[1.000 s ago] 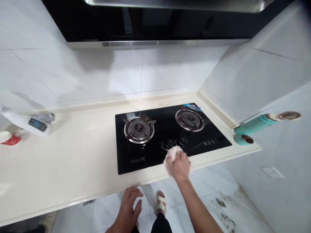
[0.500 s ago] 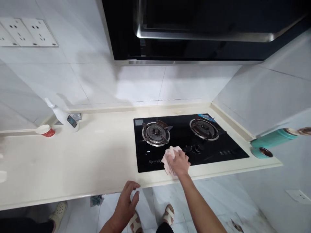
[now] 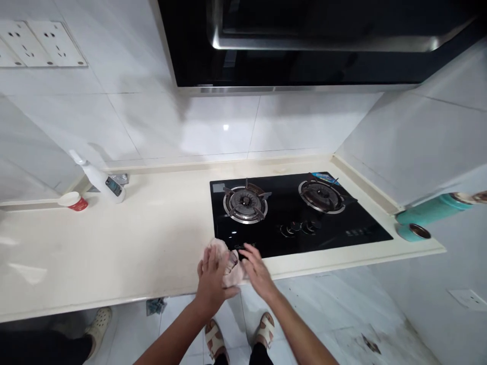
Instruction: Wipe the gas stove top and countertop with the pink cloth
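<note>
Ideally, we flatten the bunched cloth (image 3: 235,277) at the near-left corner of the cooktop (image 3: 279,203) and press evenly, our left hand (image 3: 211,279) laying its fingers over it, whether gripping we cannot tell, our right hand (image 3: 260,272) beside it, fingers apart.

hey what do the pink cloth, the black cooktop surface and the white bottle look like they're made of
Pink cloth: soft, matte fabric, judging by its loose folds; the fibre type can't be told.
Black cooktop surface: probably glass, polished, since it's flat, glossy and shows small bright highlights.
White bottle: likely plastic, smooth and opaque, from its moulded-looking body and narrow top.
</note>
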{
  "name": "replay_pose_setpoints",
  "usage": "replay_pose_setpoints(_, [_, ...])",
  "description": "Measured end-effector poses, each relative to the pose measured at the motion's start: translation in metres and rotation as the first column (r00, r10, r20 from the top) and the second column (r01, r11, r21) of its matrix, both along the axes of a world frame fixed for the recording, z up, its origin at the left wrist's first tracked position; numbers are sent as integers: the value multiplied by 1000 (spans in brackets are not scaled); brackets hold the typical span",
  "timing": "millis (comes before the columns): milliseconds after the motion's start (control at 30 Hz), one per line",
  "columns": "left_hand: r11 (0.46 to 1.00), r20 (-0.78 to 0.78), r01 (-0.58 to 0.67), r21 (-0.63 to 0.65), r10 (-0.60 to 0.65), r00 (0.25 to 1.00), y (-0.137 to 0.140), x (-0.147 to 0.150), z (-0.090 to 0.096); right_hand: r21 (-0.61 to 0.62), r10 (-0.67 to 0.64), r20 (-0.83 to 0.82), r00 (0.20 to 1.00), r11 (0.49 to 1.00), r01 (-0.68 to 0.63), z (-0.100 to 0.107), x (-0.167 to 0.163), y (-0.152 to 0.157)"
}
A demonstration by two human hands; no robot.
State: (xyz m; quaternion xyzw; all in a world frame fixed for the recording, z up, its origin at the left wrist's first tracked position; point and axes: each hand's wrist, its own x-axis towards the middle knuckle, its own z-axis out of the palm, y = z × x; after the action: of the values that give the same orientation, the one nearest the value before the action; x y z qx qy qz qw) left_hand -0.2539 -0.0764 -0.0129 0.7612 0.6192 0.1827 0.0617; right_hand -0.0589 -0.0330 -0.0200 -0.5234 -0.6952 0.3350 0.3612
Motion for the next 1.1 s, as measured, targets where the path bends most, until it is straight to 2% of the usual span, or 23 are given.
replay_pose_setpoints(33, [1000,-13,-3,-6,3,1000,5,8,3,51,-37,129,991,998,31,-3,20,2])
replay_pose_setpoints(100, [1000,-23,11,-18,-11,1000,14,27,8,134,-99,381,919,990,51,-12,51,6])
replay_pose_setpoints(167, [997,-20,67,-26,-67,998,16,49,11,178,-140,521,842,983,54,-22,69,10])
replay_pose_setpoints(233, [982,-10,184,-34,-184,983,12,74,11,199,-172,552,816,977,72,-32,77,14])
replay_pose_setpoints(300, [950,3,311,-34,-311,950,5,99,9,210,-206,523,827,972,109,-39,80,16])
replay_pose_setpoints(367, [923,5,383,-19,-383,924,-2,114,4,218,-209,503,839,970,111,-44,84,17])
replay_pose_setpoints(467, [912,0,408,31,-409,913,-15,107,-9,259,-176,551,816,965,33,-45,90,17])
replay_pose_setpoints(567, [925,-29,376,52,-375,927,-40,57,-28,320,-201,588,783,948,4,-43,92,16])
replay_pose_setpoints(667, [939,-91,345,-3,-344,935,-68,-16,-40,330,-217,592,776,944,12,-42,90,14])
replay_pose_setpoints(733, [940,-132,334,-68,-340,931,-83,-68,-39,328,-219,589,778,945,18,-41,88,12])
replay_pose_setpoints(800, [955,-138,268,-126,-284,949,-93,-120,-31,334,-227,583,780,942,25,-40,87,12])
replay_pose_setpoints(867, [968,-146,137,-209,-170,975,-101,-172,-16,346,-233,581,780,938,23,-40,88,12])
replay_pose_setpoints(967, [961,-232,-44,-275,-22,973,-116,-244,10,376,-235,584,777,927,-2,-41,90,13])
replay_pose_setpoints(1033, [949,-312,-149,-278,58,948,-125,-276,24,399,-239,581,778,917,-16,-43,91,13])
replay_pose_setpoints(1100, [956,-349,-186,-224,100,932,-128,-283,32,411,-239,577,781,911,-24,-46,92,13])
